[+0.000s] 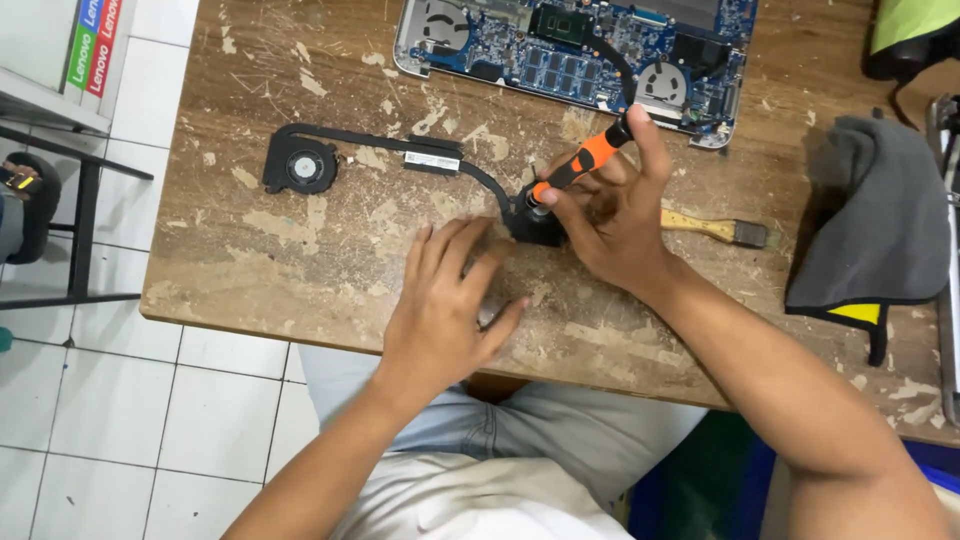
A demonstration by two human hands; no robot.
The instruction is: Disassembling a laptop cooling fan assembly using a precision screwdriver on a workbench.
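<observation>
My right hand [610, 215] grips an orange and black screwdriver [585, 160], its tip pressed down on the right end of a black cooling assembly [530, 222]. That assembly has a round fan [300, 165] at its left end and a dark heat pipe [400, 150] running across the wooden table [300, 270]. My left hand [450, 300] lies flat on the table, fingers spread, fingertips touching the assembly's right end just left of the screwdriver tip.
An opened laptop with a bare blue circuit board [575, 55] lies at the table's far edge. A small wooden-handled brush [715, 228] and a grey cloth [875, 225] lie to the right. A dark stool [50, 220] stands on the tiled floor at left.
</observation>
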